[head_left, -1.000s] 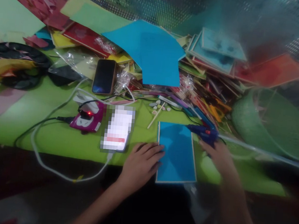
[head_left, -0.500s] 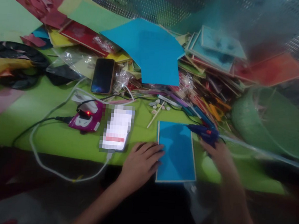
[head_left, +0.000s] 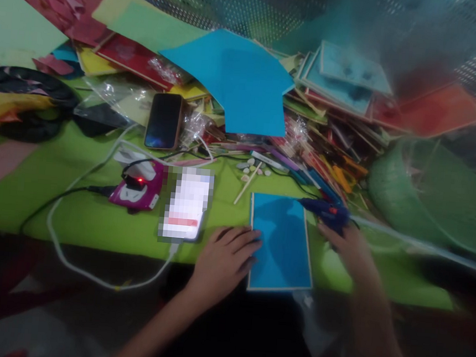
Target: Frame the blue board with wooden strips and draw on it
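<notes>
A blue rectangular board (head_left: 282, 249) with thin pale strips along its edges lies at the table's front. My left hand (head_left: 227, 255) rests at its left side, fingers stretched out and fingertips touching the edge. In my right hand (head_left: 347, 241) is a dark blue glue gun (head_left: 327, 209), the fingers wrapped round its handle. Its nozzle points left at the board's upper right corner; whether it touches I cannot tell. A long pale glue stick (head_left: 415, 243) sticks out of the gun's back.
Left of the board are a lit phone (head_left: 188, 204) with a white cable and a purple power strip (head_left: 153, 190). Behind lie a dark phone (head_left: 163, 121), a thin stick (head_left: 248, 183), blue paper (head_left: 250, 85) and several pens. A green basket (head_left: 432, 195) stands at right.
</notes>
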Demonstrator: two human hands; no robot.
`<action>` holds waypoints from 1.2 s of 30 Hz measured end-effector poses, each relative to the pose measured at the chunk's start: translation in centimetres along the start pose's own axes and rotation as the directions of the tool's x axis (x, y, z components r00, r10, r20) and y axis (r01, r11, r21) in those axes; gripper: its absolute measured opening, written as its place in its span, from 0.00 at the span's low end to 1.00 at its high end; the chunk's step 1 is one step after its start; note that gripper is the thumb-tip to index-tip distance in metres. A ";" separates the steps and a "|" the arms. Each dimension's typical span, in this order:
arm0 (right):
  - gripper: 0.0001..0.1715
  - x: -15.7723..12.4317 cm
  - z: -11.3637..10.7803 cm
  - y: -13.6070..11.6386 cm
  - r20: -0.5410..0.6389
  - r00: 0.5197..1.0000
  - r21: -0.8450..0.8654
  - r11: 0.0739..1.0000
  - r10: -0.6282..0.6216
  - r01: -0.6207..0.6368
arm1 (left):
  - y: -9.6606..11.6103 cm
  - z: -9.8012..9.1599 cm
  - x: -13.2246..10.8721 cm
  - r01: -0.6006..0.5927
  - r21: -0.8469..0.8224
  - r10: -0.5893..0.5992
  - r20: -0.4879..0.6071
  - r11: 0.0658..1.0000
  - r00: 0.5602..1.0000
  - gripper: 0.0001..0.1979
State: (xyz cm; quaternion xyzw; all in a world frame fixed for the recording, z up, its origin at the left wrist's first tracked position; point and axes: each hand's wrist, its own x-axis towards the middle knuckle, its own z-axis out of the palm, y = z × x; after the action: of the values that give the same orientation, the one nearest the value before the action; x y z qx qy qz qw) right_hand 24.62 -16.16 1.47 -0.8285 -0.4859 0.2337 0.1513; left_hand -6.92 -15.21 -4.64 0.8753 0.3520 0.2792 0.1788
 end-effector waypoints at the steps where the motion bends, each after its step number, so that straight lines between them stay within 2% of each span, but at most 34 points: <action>1: 0.26 0.0 0.2 -0.1 0.001 1.000 -0.003 1.000 -0.014 0.014 | 0.0 0.0 0.0 0.000 0.002 0.000 -0.001 1.000 1.000 0.12; 12: 0.23 -0.1 -0.7 0.7 -0.060 0.998 0.019 0.999 -0.026 0.027 | 0.1 0.1 0.1 0.003 -0.012 -0.003 -0.003 1.000 1.000 0.12; 25: 0.25 -0.1 -0.8 1.0 -0.064 0.998 -0.024 1.000 -0.006 0.004 | 0.0 0.1 0.0 0.000 0.007 0.000 0.001 1.000 1.000 0.12; 36: 0.26 0.1 -0.2 1.0 -0.046 0.999 0.033 0.999 -0.005 0.007 | 0.0 0.2 0.0 0.006 -0.009 -0.007 -0.006 1.000 1.000 0.12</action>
State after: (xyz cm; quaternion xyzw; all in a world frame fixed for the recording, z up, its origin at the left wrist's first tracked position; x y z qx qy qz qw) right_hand 25.46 -16.54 1.11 -0.8295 -0.4808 0.2222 0.1770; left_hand -6.75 -15.20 -4.79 0.8725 0.3542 0.2830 0.1825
